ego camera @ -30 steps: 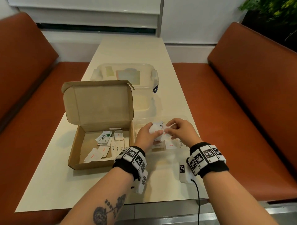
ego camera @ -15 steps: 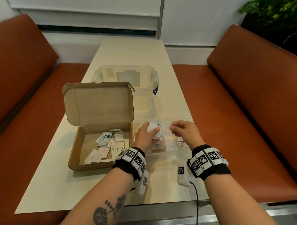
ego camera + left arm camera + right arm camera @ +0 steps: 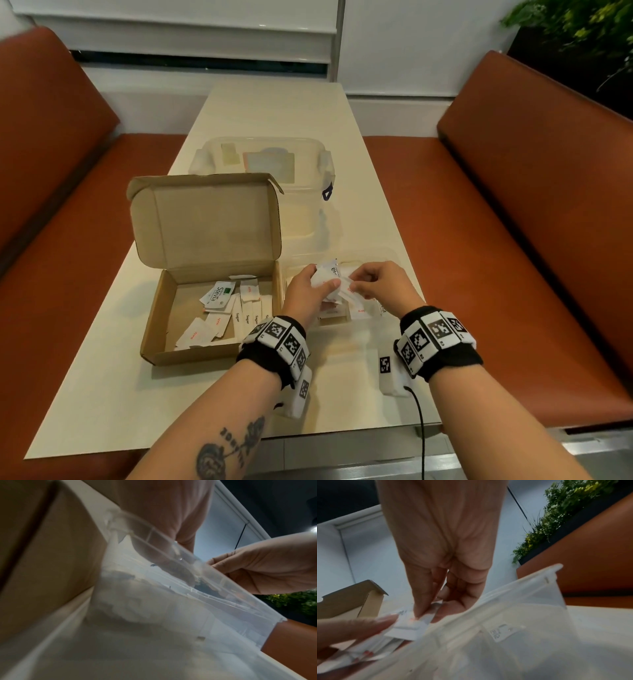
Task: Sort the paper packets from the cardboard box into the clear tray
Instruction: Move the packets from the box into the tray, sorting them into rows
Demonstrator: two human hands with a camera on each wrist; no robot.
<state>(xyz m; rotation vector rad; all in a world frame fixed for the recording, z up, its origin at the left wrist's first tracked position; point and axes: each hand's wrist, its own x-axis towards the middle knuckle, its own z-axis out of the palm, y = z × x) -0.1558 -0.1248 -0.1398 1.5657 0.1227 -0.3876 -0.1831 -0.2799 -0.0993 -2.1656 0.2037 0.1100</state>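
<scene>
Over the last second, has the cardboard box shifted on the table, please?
No. The cardboard box sits where it was on the table, its right wall beside the clear tray.

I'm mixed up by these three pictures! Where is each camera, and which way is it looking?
Head: on the person's head, looking down at the table, cardboard box, both forearms and hands.
Left wrist: under the left hand, looking up past the clear tray; the right hand shows.
Right wrist: under the right hand, looking at its grip on a paper packet.
Shared: both wrist views show the tray.
</scene>
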